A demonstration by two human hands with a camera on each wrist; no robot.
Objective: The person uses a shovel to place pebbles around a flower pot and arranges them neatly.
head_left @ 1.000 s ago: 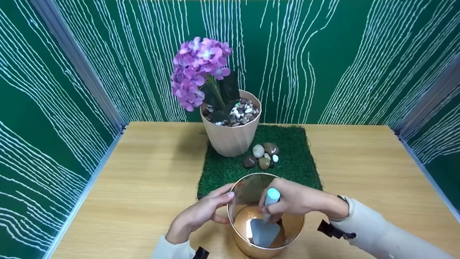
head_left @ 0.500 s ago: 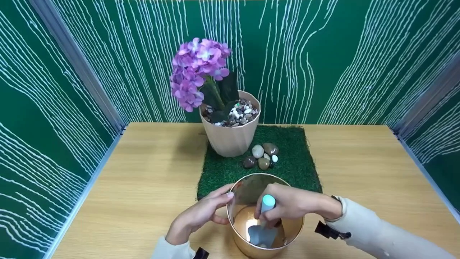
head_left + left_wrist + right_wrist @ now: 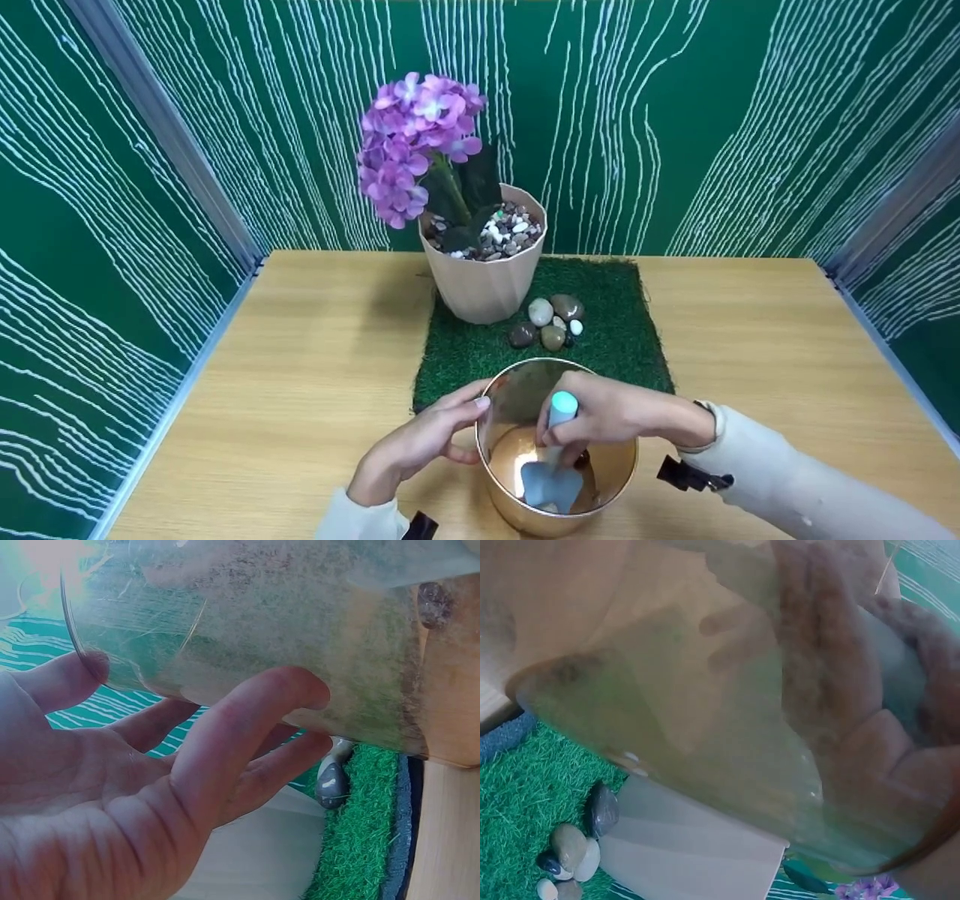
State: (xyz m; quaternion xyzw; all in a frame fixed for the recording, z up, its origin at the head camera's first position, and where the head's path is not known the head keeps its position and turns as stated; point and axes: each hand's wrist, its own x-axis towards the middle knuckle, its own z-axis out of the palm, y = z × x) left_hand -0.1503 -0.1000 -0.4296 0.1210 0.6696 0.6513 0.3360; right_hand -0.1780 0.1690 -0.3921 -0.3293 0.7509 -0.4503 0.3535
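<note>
A transparent amber-tinted container [image 3: 517, 517] stands at the table's front, just before the mat. My left hand [image 3: 424, 442] holds its left side, with the thumb at the rim and the fingers curved along the outer wall in the left wrist view. Inside the container, my right hand [image 3: 600, 416] grips the pale blue handle [image 3: 562, 409] of a small trowel. The grey-blue trowel blade [image 3: 551, 484] points down toward the container's bottom. A light pebble [image 3: 550, 508] shows at the blade's tip, and a dark stone [image 3: 435, 604] is seen through the wall in the left wrist view.
Behind the container lies a green grass mat [image 3: 465, 367] with several polished stones [image 3: 553, 337] on it. A pale pot [image 3: 484, 289] of gravel with purple flowers [image 3: 420, 150] stands at the mat's back left. Green panels with white lines enclose the wooden table [image 3: 300, 360].
My right hand and the trowel have shifted slightly within the container, and a light pebble has come into view at the blade's tip. The left hand keeps its hold.
</note>
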